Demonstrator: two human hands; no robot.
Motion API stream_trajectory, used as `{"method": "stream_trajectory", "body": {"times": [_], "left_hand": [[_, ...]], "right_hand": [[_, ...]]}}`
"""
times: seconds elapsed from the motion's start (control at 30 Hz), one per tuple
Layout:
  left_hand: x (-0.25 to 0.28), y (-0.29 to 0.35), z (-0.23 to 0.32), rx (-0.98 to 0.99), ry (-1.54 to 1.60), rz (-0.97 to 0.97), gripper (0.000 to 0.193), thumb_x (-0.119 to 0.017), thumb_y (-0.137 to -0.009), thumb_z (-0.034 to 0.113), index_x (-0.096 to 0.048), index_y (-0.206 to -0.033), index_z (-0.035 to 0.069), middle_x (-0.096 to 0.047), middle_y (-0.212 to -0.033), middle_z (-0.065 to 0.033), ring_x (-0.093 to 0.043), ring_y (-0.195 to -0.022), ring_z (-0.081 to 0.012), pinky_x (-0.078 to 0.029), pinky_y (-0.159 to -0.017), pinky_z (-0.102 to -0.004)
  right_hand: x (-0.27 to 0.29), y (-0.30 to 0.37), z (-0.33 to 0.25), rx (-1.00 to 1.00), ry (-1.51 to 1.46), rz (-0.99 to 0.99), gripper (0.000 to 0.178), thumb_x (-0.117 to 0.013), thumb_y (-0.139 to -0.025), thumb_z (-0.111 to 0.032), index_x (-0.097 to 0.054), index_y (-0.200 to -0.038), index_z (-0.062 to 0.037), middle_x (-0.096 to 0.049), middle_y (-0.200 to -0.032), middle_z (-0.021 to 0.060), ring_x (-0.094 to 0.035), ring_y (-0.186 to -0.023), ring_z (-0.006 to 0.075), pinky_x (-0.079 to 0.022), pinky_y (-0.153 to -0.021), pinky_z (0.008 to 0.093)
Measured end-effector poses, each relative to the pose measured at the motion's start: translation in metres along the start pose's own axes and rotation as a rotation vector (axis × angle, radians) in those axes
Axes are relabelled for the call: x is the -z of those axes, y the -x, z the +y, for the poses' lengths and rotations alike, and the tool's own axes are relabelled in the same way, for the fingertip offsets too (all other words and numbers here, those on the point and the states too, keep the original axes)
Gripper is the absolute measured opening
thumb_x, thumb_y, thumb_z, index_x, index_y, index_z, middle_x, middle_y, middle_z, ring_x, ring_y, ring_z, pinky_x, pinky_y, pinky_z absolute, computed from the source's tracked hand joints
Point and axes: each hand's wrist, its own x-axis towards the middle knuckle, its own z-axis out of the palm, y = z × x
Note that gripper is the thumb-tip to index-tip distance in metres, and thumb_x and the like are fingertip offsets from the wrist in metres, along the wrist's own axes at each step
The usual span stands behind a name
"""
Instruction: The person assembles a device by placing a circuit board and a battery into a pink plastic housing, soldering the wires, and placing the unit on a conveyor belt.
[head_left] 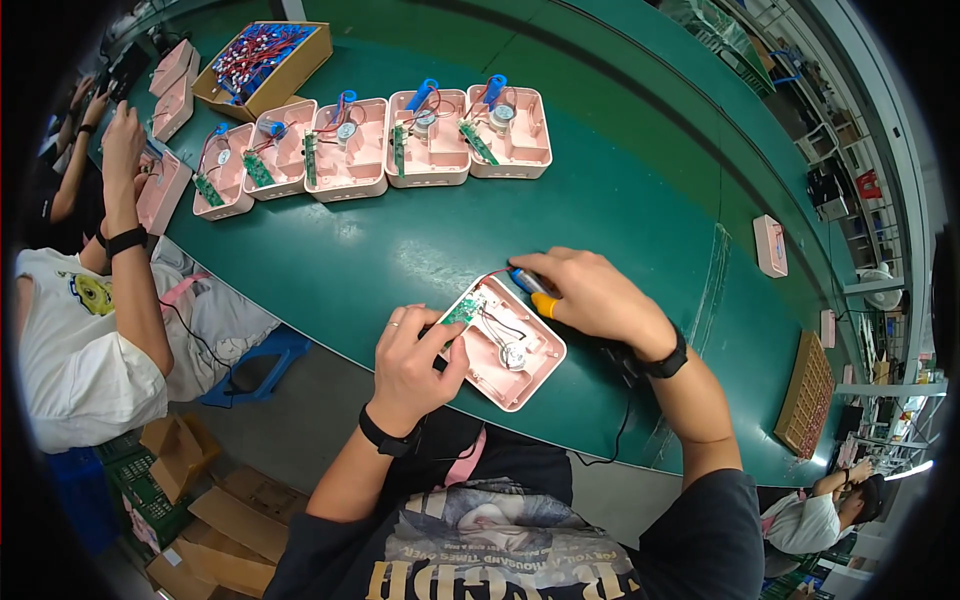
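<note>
A pink plastic housing (pixel 529 379) lies on the bench before me, tilted, its inside facing up. Within it are a round silver speaker (pixel 512 356) and thin dark wires. My left hand (pixel 412 362) is closed at the housing's left side, its fingertips on a green circuit board (pixel 464 310) along the wall. My right hand (pixel 597 300) closes around a blue cylindrical battery (pixel 526 281) above the upper right rim. A red wire runs from the battery towards the board. A yellow piece (pixel 544 304) covers or sits at my right thumb; which one, I cannot tell.
Several pink housings (pixel 428 170) with boards, speakers and blue batteries stand in a row at the back. Behind them is a carton (pixel 293 85) of wired blue batteries. A co-worker (pixel 110 330) sits at left. A divided tray (pixel 803 395) stands at right, near a black cable (pixel 625 425).
</note>
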Motion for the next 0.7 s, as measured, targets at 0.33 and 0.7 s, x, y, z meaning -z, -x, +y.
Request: {"method": "stream_trajectory", "body": {"times": [0.33, 0.7], "left_hand": [[0.001, -0.001, 0.002, 0.031, 0.016, -0.001, 0.014, -0.079, -0.083, 0.007, -0.078, -0.095, 0.002, -0.068, -0.098, -0.0118, -0.067, -0.088, -0.0352, -0.058, -0.085, -0.0442], [0.001, 0.000, 0.002, 0.044, 0.035, 0.023, 0.012, -0.079, -0.084, 0.008, -0.078, -0.094, 0.002, -0.068, -0.094, -0.0113, -0.067, -0.087, -0.0333, -0.059, -0.089, -0.0457]], "right_hand": [[-0.001, 0.033, -0.045, 0.098, -0.189, 0.043, 0.050, -0.079, -0.093, -0.010, -0.069, -0.142, -0.0066, -0.066, -0.107, 0.0135, -0.068, -0.089, 0.0298, -0.057, -0.080, 0.0418], [-0.027, 0.044, -0.061, 0.142, 0.335, 0.222, 0.056, -0.082, -0.089, -0.011, -0.067, -0.143, -0.0041, -0.062, -0.125, 0.0145, -0.065, -0.105, 0.0330, -0.055, -0.092, 0.0441]]}}
